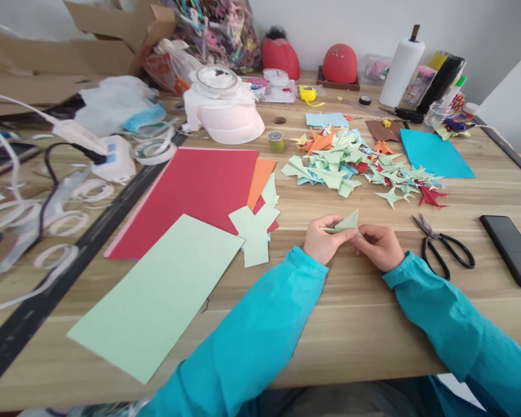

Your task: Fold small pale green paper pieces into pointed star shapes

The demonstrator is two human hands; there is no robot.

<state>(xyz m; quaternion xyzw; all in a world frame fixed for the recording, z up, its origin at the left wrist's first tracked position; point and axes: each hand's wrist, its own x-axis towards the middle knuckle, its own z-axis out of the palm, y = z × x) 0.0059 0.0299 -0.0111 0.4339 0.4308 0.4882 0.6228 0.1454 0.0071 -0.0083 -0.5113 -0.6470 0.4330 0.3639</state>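
Nearest, a long pale green rectangular paper sheet (160, 295) lies on the wooden desk (338, 324), lower left of the frame. Right of the frame's centre, the left hand's (323, 240) fingers are closed around a small folded pale green paper piece (348, 222), and the right hand's (380, 248) fingers pinch its lower right edge. Toward the right edge of the frame lie black-handled metal scissors (445, 243) and a flat black phone (512, 250). Farther, upper right of centre, sits a heap of multicoloured folded paper shapes (334, 168), mostly pale green
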